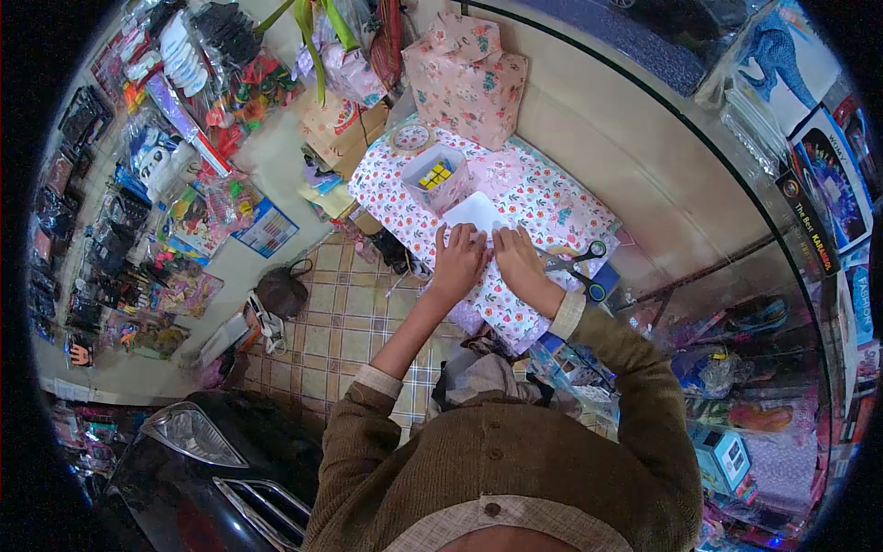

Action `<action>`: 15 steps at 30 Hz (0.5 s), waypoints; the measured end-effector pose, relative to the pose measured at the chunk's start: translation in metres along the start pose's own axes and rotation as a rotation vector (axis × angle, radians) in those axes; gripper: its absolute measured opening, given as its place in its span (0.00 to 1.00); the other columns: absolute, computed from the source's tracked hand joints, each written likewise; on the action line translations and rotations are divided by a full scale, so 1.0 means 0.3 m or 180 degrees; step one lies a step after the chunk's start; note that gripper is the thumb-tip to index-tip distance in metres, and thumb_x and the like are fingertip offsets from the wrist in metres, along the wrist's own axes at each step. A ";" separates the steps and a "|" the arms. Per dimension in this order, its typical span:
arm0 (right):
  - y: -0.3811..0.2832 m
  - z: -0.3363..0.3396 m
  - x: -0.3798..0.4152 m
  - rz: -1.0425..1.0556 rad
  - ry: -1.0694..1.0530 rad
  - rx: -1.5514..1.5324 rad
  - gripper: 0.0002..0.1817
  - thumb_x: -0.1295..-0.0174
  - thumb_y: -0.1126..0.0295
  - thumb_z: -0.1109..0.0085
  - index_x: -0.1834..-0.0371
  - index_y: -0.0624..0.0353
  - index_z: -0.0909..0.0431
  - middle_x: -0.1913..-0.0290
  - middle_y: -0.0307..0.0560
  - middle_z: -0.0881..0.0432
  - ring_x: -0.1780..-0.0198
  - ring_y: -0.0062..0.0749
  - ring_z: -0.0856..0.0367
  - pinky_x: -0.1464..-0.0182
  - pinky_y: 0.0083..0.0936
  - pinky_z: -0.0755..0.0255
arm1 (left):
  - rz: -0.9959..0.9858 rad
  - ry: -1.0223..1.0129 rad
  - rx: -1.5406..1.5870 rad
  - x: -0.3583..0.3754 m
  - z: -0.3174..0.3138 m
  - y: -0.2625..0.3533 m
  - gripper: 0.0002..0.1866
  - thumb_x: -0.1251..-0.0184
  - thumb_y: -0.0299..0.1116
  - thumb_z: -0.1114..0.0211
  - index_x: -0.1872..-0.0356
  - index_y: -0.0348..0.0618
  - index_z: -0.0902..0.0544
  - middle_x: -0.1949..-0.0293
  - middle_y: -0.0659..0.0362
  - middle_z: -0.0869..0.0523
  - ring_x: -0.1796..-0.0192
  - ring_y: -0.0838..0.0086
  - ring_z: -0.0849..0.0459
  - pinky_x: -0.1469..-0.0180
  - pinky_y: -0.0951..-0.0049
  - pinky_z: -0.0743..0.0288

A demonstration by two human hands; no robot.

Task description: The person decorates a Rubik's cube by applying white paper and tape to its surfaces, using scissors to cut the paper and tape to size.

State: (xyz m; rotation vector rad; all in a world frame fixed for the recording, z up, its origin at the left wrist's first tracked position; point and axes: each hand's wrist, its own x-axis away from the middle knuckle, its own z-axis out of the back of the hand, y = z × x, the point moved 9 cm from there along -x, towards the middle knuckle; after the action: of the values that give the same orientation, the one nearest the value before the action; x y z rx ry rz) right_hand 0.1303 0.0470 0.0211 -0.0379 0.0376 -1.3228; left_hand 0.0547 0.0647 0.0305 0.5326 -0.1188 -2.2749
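A smooth white piece (472,211), like paper or card, lies on floral wrapping paper (546,204). My left hand (458,265) has its fingers bent over the near edge of this white piece. Close beside it, my right hand (522,265) presses its curled fingers onto the same edge, the two sets of fingertips nearly meeting. Just right of my right hand lie scissors (590,267) with dark handles, their blades toward my fingers. Behind the white piece stands a pale plastic tub (451,190) containing a yellow puzzle cube (436,176).
A tape roll (411,138) lies at the table's far left, near a pink floral gift bag (464,83). A glass edge (685,110) curves along the right, above packed goods. A black motorbike (198,469) stands at lower left, and hanging goods (175,147) cover the left wall.
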 end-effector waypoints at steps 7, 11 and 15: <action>0.014 0.123 0.098 0.0133 0.1794 -0.0235 0.17 0.42 0.75 0.48 0.50 0.72 0.26 0.54 0.58 0.26 0.50 0.49 0.26 0.46 0.43 0.31 | -0.0273 0.0716 -0.0409 0.024 0.052 0.085 0.21 0.41 0.38 0.36 0.47 0.43 0.21 0.48 0.54 0.26 0.43 0.63 0.28 0.40 0.51 0.41; 0.098 0.025 0.034 0.0013 0.1248 -0.0684 0.14 0.41 0.75 0.46 0.53 0.67 0.25 0.62 0.56 0.24 0.57 0.49 0.23 0.55 0.40 0.27 | -0.0149 0.0386 -0.0175 0.012 -0.005 0.047 0.22 0.42 0.35 0.35 0.45 0.45 0.22 0.51 0.57 0.23 0.48 0.65 0.26 0.47 0.56 0.38; 0.110 0.126 0.023 0.0264 0.1554 -0.1038 0.04 0.41 0.75 0.45 0.67 0.64 0.24 0.68 0.54 0.23 0.62 0.47 0.21 0.60 0.40 0.26 | -0.0205 0.0498 0.0015 -0.001 0.023 0.033 0.17 0.40 0.30 0.38 0.49 0.44 0.21 0.58 0.58 0.22 0.52 0.66 0.26 0.48 0.58 0.38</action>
State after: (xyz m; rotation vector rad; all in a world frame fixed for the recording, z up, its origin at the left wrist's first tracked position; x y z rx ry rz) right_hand 0.1659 0.0486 0.0571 0.0105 0.6628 -1.2061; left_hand 0.0589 0.0575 0.0393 0.7237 -0.0295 -2.2859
